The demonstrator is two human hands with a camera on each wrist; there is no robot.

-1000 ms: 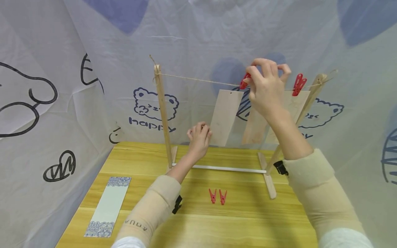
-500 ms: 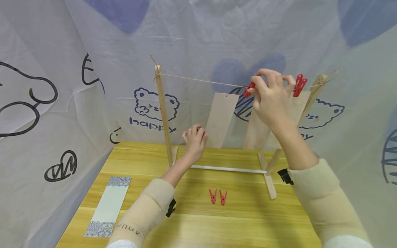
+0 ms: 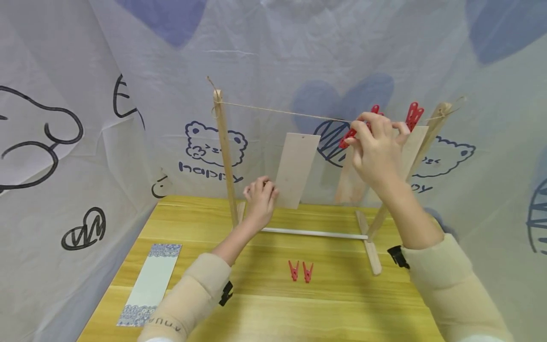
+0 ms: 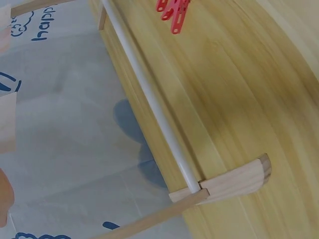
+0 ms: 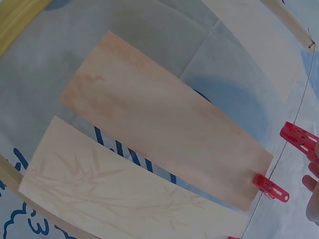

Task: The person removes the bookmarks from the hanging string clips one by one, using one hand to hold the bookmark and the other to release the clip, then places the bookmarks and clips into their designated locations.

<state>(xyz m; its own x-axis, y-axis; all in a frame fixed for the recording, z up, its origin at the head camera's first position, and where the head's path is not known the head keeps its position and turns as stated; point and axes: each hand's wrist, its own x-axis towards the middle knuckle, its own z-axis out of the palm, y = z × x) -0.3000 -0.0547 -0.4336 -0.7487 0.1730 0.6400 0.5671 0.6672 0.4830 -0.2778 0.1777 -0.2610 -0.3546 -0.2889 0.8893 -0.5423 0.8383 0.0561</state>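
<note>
My left hand (image 3: 261,202) holds a pale, thin rectangular card (image 3: 297,166) by its left edge. The card has a small hole near its top and hangs below the string (image 3: 278,110), apart from it. My right hand (image 3: 378,154) pinches a red clothespin (image 3: 347,139), seen in the right wrist view as a red clothespin (image 5: 299,139) right at the string. Beside it, a second clothespin (image 5: 270,187) clips a pinkish card (image 5: 164,119) to the string. A third clothespin (image 3: 413,115) holds a cream card (image 5: 124,184) with faint streaks; my right hand partly hides both hanging cards in the head view.
The string runs between two wooden posts (image 3: 226,152), joined low down by a white rod (image 3: 314,233). Two red clothespins (image 3: 301,271) lie on the wooden table (image 3: 325,313). A white strip with blue patterned ends (image 3: 150,282) lies at left. A printed cloth (image 3: 273,61) hangs behind.
My left hand has moved left and down with the card. The right hand has moved down and slightly right with its clothespin, and another clothespin now shows above that hand.
</note>
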